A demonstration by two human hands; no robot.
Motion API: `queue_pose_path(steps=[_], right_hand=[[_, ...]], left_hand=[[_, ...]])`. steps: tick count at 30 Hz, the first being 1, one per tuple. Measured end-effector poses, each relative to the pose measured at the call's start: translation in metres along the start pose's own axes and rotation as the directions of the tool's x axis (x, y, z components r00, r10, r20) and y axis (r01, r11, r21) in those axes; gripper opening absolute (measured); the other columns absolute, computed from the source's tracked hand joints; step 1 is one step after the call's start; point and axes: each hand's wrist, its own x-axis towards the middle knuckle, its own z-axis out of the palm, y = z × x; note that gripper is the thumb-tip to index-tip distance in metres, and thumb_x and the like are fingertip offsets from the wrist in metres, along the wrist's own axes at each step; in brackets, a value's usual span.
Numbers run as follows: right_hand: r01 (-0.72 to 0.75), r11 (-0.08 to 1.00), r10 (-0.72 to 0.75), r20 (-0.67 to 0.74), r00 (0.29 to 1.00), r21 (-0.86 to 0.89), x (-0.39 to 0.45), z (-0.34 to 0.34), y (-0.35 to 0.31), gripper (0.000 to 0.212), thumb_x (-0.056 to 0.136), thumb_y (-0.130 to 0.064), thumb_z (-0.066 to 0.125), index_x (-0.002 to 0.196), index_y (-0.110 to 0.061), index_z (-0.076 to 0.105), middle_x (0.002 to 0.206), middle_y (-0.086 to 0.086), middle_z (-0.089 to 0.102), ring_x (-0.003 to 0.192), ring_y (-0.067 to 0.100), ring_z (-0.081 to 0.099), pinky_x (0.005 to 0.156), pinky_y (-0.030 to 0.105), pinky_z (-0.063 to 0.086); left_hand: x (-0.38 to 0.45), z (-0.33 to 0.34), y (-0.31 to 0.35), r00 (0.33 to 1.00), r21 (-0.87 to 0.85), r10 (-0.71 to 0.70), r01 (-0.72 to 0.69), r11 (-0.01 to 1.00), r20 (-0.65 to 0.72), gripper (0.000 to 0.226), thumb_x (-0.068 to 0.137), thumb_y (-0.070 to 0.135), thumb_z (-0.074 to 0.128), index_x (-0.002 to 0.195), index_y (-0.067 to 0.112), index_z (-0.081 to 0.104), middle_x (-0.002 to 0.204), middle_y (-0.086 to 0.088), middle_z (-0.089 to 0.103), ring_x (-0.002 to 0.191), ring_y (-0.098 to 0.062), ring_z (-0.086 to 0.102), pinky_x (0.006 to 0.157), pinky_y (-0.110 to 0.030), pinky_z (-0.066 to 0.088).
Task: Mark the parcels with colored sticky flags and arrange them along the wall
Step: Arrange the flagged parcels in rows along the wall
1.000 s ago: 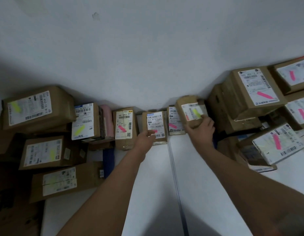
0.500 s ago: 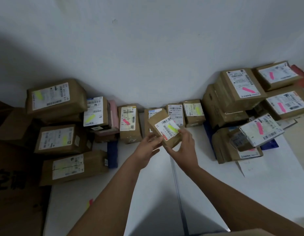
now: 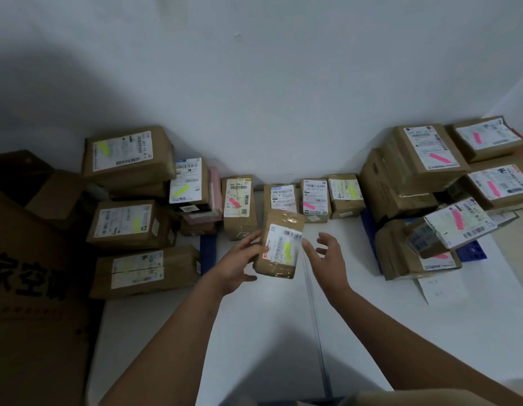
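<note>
Head view, only cam. Small brown parcel (image 3: 279, 244) w/ a yellow flag (image 3: 287, 251) on its label was up off the white table (image 3: 430, 332), just in front of the row along the wall (image 3: 254, 83). Left hand (image 3: 239, 263) gripped it at its left edge, fingers curled round the side, thumb side under; label faced up toward the cam, prob. so the flag colour could be read before placing.

Right hand (image 3: 324, 256) was beside the parcel's right edge, fingers spread and relaxed, holding nothing. Whether the fingertips touched the box, can't tell; looked just apart.

Row at the wall: pink-flagged parcel (image 3: 239, 205), then an unclear-flag parcel (image 3: 282, 197) partly hidden behind the held one, another pink-flagged box (image 3: 314, 199), and a yellow-flagged box (image 3: 345, 194), all touching or nearly, labels up so flags show.

Sorting by colour seemed the logic: yellow-flag stack (image 3: 128, 186) at left, pink-flag stack (image 3: 430, 177) at right, both piled against the wall. Big dark carton (image 3: 29, 288) w/ printed characters sat far left, off the table.

Judgement: held parcel is already flagged, so the step in hand is placement. Likely it goes w/ the yellows, left side.
</note>
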Motion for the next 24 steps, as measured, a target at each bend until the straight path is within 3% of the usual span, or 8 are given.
queue_pose_path(steps=[3, 7, 11, 13, 15, 18, 21, 24], right_hand=[[-0.164, 0.974, 0.139, 0.159, 0.977, 0.156, -0.001, 0.016, -0.015, 0.06, 0.092, -0.051, 0.057, 0.141, -0.021, 0.039, 0.131, -0.004, 0.051, 0.116, 0.018, 0.053, 0.098, 0.035, 0.046], [-0.232, 0.955, 0.155, 0.355, 0.922, 0.185, -0.005, 0.04, -0.025, 0.044, 0.093, -0.047, 0.058, 0.126, -0.018, 0.054, 0.122, 0.007, 0.062, 0.108, 0.02, 0.061, 0.095, 0.038, 0.052], [-0.295, 0.95, 0.195, 0.544, 0.816, 0.101, -0.015, 0.072, -0.037, 0.048, 0.092, -0.051, 0.057, 0.126, -0.017, 0.058, 0.119, 0.005, 0.067, 0.107, 0.022, 0.064, 0.089, 0.03, 0.053], [-0.309, 0.945, 0.196, 0.562, 0.804, 0.113, -0.02, 0.092, -0.049, 0.044, 0.094, -0.047, 0.058, 0.124, -0.016, 0.06, 0.116, 0.004, 0.069, 0.105, 0.022, 0.066, 0.086, 0.029, 0.054], [-0.312, 0.936, 0.179, 0.545, 0.819, 0.161, -0.024, 0.112, -0.067, 0.034, 0.096, -0.04, 0.058, 0.12, -0.018, 0.061, 0.112, 0.003, 0.071, 0.102, 0.022, 0.068, 0.081, 0.028, 0.055], [-0.261, 0.946, 0.122, 0.539, 0.834, 0.19, -0.028, 0.145, -0.097, 0.025, 0.096, -0.037, 0.058, 0.119, -0.025, 0.057, 0.115, 0.002, 0.069, 0.105, 0.021, 0.067, 0.085, 0.031, 0.057], [-0.192, 0.969, 0.069, 0.575, 0.815, 0.155, -0.033, 0.177, -0.122, 0.027, 0.094, -0.039, 0.06, 0.118, -0.027, 0.058, 0.118, 0.002, 0.067, 0.105, 0.021, 0.066, 0.091, 0.037, 0.056], [-0.109, 0.988, 0.018, 0.611, 0.792, 0.112, -0.037, 0.203, -0.141, 0.044, 0.091, -0.047, 0.062, 0.128, -0.025, 0.053, 0.123, -0.001, 0.063, 0.11, 0.019, 0.063, 0.097, 0.043, 0.053]], left_hand=[[-0.013, -0.024, 0.0, 0.998, 0.061, -0.048, 0.045, 0.997, 0.047, 0.047, 0.09, 0.024, 0.067, 0.131, 0.044, 0.056, 0.126, -0.001, 0.065, 0.119, -0.024, 0.058, 0.098, -0.049, 0.049], [-0.027, -0.068, 0.0, 0.998, 0.077, -0.056, 0.054, 0.996, 0.023, 0.046, 0.084, 0.033, 0.071, 0.129, 0.036, 0.061, 0.124, -0.005, 0.068, 0.119, -0.028, 0.061, 0.106, -0.048, 0.046], [-0.04, -0.11, 0.005, 0.979, -0.091, 0.01, -0.029, 0.995, -0.204, 0.044, 0.088, 0.027, 0.071, 0.131, 0.027, 0.06, 0.114, -0.005, 0.073, 0.108, -0.025, 0.068, 0.098, -0.046, 0.052], [-0.049, -0.129, 0.006, 0.948, -0.216, 0.056, -0.128, 0.968, -0.314, 0.046, 0.089, 0.031, 0.07, 0.132, 0.026, 0.057, 0.114, -0.006, 0.073, 0.106, -0.026, 0.069, 0.094, -0.045, 0.054], [-0.061, -0.146, 0.002, 0.944, -0.312, 0.09, -0.194, 0.93, -0.318, 0.046, 0.092, 0.042, 0.063, 0.133, 0.021, 0.057, 0.119, -0.007, 0.071, 0.111, -0.026, 0.067, 0.095, -0.045, 0.053], [-0.08, -0.167, -0.008, 0.955, -0.453, 0.021, -0.16, 0.877, -0.297, 0.046, 0.089, 0.049, 0.06, 0.125, 0.02, 0.066, 0.12, -0.007, 0.071, 0.115, -0.027, 0.064, 0.092, -0.043, 0.053], [-0.092, -0.187, -0.016, 0.956, -0.567, 0.017, -0.188, 0.802, -0.294, 0.049, 0.085, 0.037, 0.065, 0.128, 0.015, 0.062, 0.128, -0.012, 0.064, 0.116, -0.03, 0.063, 0.082, -0.042, 0.059], [-0.099, -0.205, -0.009, 0.919, -0.634, 0.064, -0.317, 0.706, -0.388, 0.045, 0.088, 0.025, 0.064, 0.131, 0.013, 0.058, 0.126, -0.013, 0.065, 0.109, -0.025, 0.066, 0.077, -0.034, 0.062]])
